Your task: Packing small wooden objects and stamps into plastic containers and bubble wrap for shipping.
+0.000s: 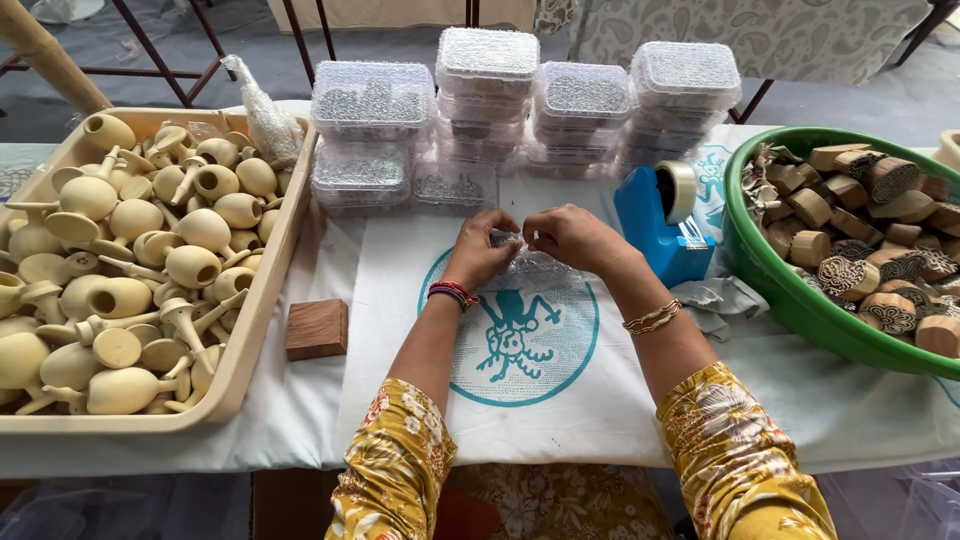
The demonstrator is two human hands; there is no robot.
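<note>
My left hand and my right hand meet at the middle of the table, both gripping a small bundle wrapped in clear bubble wrap. What is inside the wrap is hidden. The bundle rests on a white cloth with a teal round print. A blue tape dispenser stands just right of my right hand.
A beige tray of several pale wooden goblet shapes fills the left. A small wooden block lies beside it. Stacked clear lidded boxes stand behind my hands. A green basin of carved wooden stamps sits at the right.
</note>
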